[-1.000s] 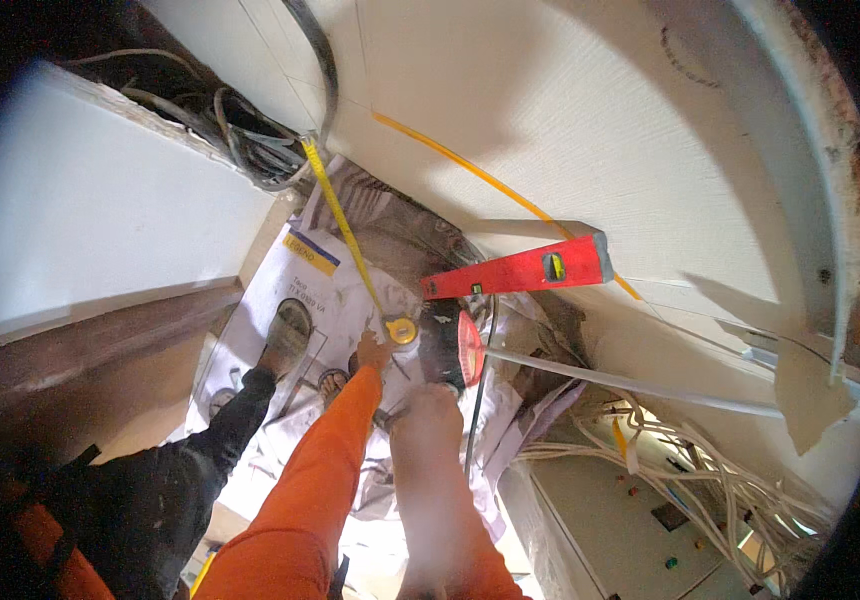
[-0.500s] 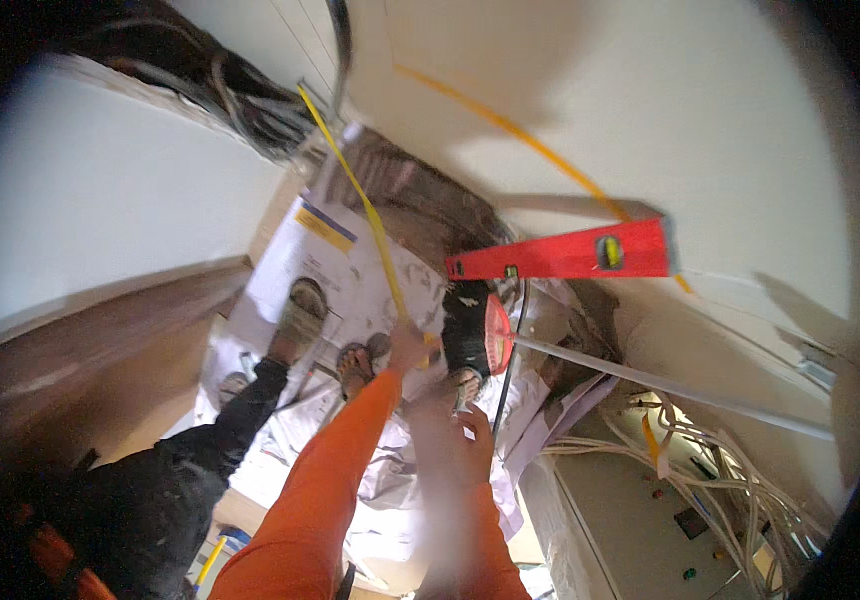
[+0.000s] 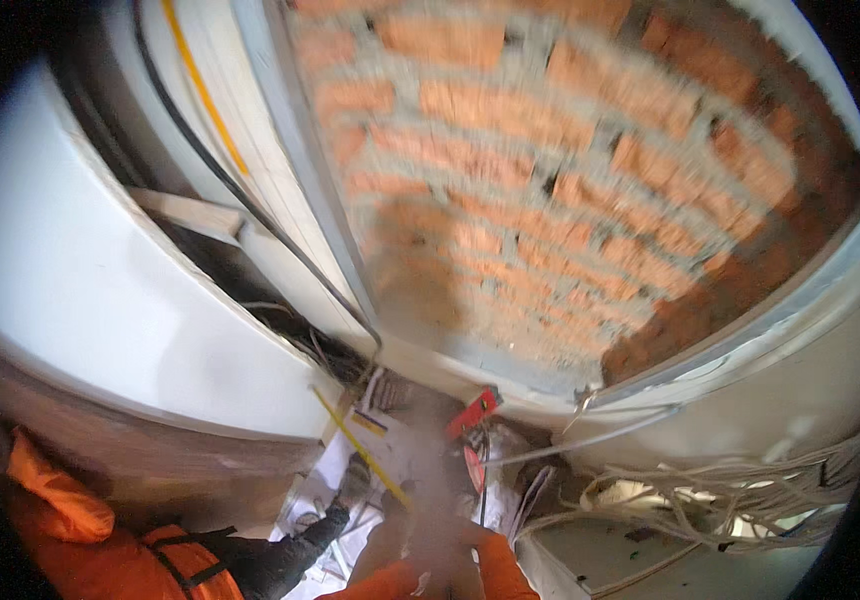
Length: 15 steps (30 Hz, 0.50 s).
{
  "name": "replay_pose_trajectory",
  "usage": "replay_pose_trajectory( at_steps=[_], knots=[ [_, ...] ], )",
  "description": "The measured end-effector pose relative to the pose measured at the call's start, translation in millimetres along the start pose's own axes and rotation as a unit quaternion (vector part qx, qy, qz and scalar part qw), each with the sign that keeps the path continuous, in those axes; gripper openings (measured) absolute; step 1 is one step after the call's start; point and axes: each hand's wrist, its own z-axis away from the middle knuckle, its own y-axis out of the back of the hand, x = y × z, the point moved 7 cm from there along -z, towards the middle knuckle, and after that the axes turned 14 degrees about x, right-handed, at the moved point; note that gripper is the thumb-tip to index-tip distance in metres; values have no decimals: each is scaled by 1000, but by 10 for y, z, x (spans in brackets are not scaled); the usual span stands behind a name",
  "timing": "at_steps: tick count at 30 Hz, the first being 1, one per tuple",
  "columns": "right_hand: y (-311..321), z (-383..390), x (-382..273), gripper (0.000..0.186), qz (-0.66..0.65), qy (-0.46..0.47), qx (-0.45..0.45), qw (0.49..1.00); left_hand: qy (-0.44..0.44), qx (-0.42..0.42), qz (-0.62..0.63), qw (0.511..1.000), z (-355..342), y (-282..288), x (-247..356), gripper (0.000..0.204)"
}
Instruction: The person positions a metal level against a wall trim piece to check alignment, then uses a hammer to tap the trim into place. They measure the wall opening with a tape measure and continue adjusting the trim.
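At the bottom centre, my left hand (image 3: 388,538) is blurred at the lower end of a yellow tape measure (image 3: 362,447), its fingers closed round it. The blade runs out up and to the left, reaching the foot of the white panel. Close beside it, my right hand (image 3: 462,548) shows below an orange cuff. A pale blur covers its fingers, so what they hold cannot be made out. Farther ahead, a red spirit level (image 3: 476,411) leans at the foot of the wall. A red-headed tool (image 3: 474,468) with a long grey pole lies below it.
A person in an orange jacket (image 3: 170,560) and dark trousers is close on my left. Ahead rises a brick wall (image 3: 510,130) in a pale frame. Loose cables (image 3: 730,490) lie at the right. White sheeting (image 3: 335,470) covers the floor. A white panel (image 3: 130,270) stands left.
The view has tilted up, bringing the brick wall in. My hands, the tape measure and the level now sit lower in the picture. The tape measure stays extended from my left hand.
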Motion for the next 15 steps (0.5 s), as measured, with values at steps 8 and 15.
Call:
replay_pose_trajectory(
  at_steps=[8,15],
  knots=[
    [364,2175,-1301,58,270,218,-10,938,-92,61,326,939,-297,193,1677,35],
    [646,4301,-1642,72,356,314,207,855,-232,-96,412,876,754,452,5224,21]
  ],
)
